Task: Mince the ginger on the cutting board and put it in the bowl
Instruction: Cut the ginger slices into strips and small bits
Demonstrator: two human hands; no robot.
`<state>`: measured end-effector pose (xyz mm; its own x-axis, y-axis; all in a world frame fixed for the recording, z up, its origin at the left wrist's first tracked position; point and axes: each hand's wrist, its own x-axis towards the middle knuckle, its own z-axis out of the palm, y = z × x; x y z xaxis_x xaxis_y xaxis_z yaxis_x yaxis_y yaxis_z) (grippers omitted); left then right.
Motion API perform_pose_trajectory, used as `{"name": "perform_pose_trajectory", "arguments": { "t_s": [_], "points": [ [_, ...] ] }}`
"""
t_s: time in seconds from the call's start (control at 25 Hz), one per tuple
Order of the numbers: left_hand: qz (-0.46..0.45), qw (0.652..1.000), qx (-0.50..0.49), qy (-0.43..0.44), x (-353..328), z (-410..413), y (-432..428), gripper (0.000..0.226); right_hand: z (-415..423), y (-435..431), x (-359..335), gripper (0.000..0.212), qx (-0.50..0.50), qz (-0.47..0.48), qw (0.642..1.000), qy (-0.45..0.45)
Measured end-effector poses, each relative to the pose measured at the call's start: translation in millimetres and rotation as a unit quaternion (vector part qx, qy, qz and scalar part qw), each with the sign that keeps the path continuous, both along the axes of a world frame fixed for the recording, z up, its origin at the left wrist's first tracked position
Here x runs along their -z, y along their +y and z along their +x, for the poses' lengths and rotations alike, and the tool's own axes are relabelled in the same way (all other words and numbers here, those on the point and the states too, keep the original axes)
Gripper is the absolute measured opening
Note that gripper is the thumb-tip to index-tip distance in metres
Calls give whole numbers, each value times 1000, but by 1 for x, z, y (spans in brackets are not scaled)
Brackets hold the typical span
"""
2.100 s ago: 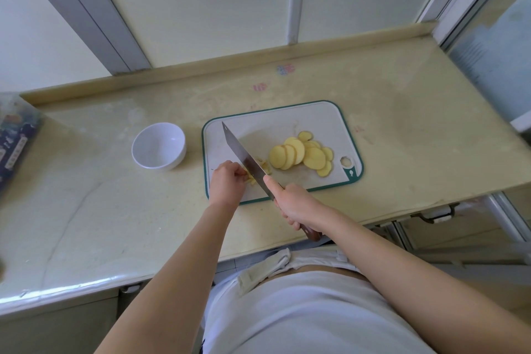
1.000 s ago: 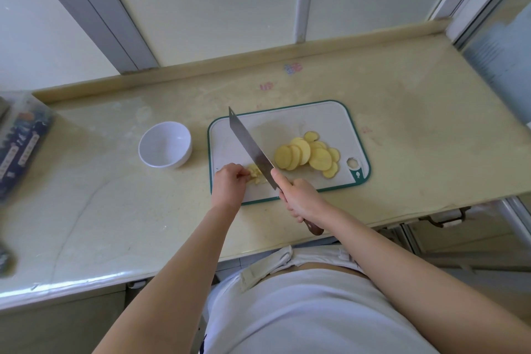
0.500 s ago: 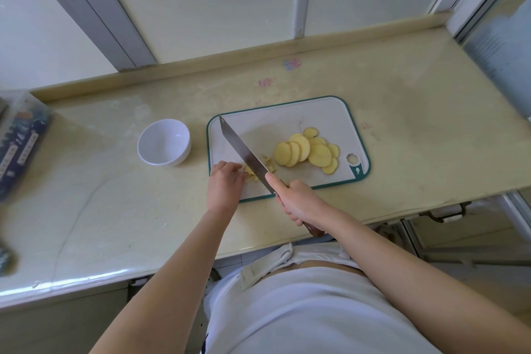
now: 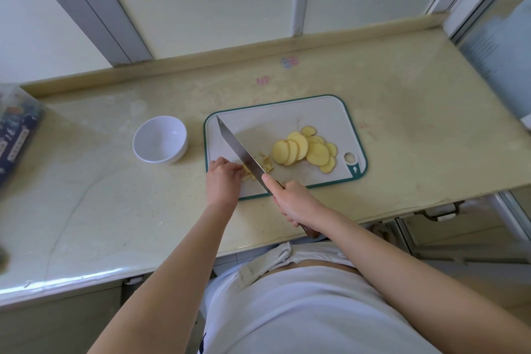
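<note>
A white cutting board (image 4: pixel 287 115) with a green rim lies on the counter. Overlapping yellow ginger slices (image 4: pixel 304 149) rest on its right half. Small chopped ginger bits (image 4: pixel 265 162) lie near the blade of a cleaver (image 4: pixel 240 151), which slants across the board's left half. My right hand (image 4: pixel 296 201) grips the cleaver's handle at the board's near edge. My left hand (image 4: pixel 222 175), fingers curled, presses down on ginger strips (image 4: pixel 247 174) left of the blade. An empty white bowl (image 4: pixel 160 139) stands left of the board.
A dark printed box (image 4: pixel 17 135) sits at the counter's far left edge. Small pink and blue marks (image 4: pixel 288 62) dot the beige counter behind the board. A raised ledge and window frames run along the back; the counter's front edge is close to my body.
The cleaver has kept rising and falling over the ginger by my left hand, and more chopped bits now lie right of the blade. The slices and the bowl have stayed in place.
</note>
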<state>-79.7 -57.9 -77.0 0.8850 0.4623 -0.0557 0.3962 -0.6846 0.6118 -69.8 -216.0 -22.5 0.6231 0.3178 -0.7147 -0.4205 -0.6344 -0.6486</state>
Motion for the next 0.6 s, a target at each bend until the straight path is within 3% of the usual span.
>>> {"name": "perform_pose_trajectory", "arguments": {
  "t_s": [0.6],
  "points": [
    [15, 1000, 1, -11, 4, 1, 1, 14, 7, 17, -4, 62, -49, -84, 995, -14]
  ]
}}
